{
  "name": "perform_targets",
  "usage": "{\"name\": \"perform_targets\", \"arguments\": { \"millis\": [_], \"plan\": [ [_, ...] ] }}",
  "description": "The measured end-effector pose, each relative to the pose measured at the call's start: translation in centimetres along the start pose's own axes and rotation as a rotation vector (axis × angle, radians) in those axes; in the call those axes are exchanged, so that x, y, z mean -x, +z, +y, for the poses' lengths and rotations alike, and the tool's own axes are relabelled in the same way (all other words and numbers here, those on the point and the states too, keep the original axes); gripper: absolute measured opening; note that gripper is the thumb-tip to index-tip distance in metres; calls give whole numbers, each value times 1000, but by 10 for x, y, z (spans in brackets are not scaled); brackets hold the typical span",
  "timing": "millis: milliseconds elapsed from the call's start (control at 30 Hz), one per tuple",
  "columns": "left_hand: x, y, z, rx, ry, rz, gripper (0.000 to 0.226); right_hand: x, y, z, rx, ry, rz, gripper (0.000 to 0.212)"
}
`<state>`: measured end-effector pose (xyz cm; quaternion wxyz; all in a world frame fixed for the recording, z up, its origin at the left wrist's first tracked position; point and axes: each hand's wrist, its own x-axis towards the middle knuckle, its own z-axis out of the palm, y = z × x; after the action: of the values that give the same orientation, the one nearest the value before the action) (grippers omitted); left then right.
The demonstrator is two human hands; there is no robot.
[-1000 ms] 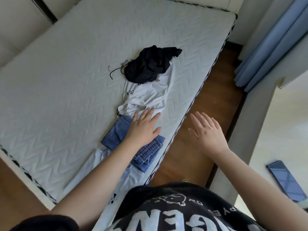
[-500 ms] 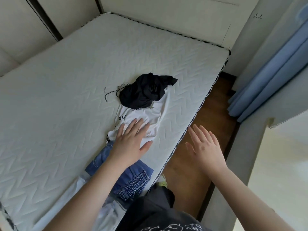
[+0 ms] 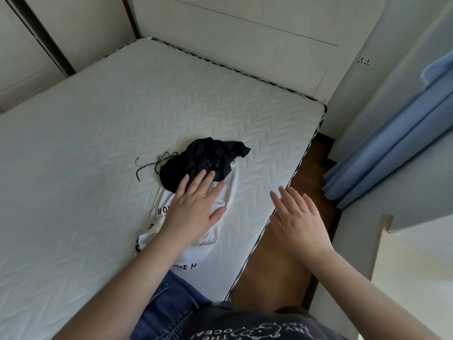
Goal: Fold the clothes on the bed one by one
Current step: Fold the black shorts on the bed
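Note:
A crumpled white T-shirt with black lettering (image 3: 229, 192) lies near the right edge of the white quilted mattress (image 3: 98, 143). A bunched black garment (image 3: 203, 159) sits on its far end, dark cords trailing to the left. Folded blue denim (image 3: 169, 305) lies at the near edge, partly under my left forearm. My left hand (image 3: 196, 207) is spread flat over the white shirt, fingertips reaching the black garment. My right hand (image 3: 297, 219) hovers with straight fingers over the bed's right edge, holding nothing.
Wooden floor (image 3: 277, 266) runs along the bed's right side. Blue curtains (image 3: 392, 143) hang at the right. A white headboard panel (image 3: 245, 45) and walls close off the far side. The left half of the mattress holds no clothes.
My left hand has slid forward from the folded denim onto the white shirt, reaching the black garment. My right hand moved forward beside it. The view tilted up toward the headboard.

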<state>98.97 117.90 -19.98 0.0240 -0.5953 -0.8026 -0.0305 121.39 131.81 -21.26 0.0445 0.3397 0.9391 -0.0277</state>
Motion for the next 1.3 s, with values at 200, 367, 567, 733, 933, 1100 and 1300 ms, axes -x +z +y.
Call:
{"name": "perform_targets", "arguments": {
  "millis": [200,367,567,733,933,1100,1300],
  "plan": [
    [-58,5,18,-16,-49,-50,68,-50,-4,46,16,12,28,59],
    [-112,6,37,-61,-149,-46,65,-104,0,93,-7,4,22,61],
    [-152,16,65,-127,-353,-131,65,-164,-6,155,-31,-153,-24,63],
    [-164,18,70,-113,-500,-136,66,-206,-5,174,-11,-319,-60,66],
    [-147,25,49,-76,-705,-139,71,-252,-3,137,-79,-464,-9,61],
    [-130,36,20,-60,-835,-113,68,-288,0,96,-89,-596,6,58],
    [-128,65,-18,5,-927,-141,70,-327,0,59,-27,-702,6,62]
  ]
}}
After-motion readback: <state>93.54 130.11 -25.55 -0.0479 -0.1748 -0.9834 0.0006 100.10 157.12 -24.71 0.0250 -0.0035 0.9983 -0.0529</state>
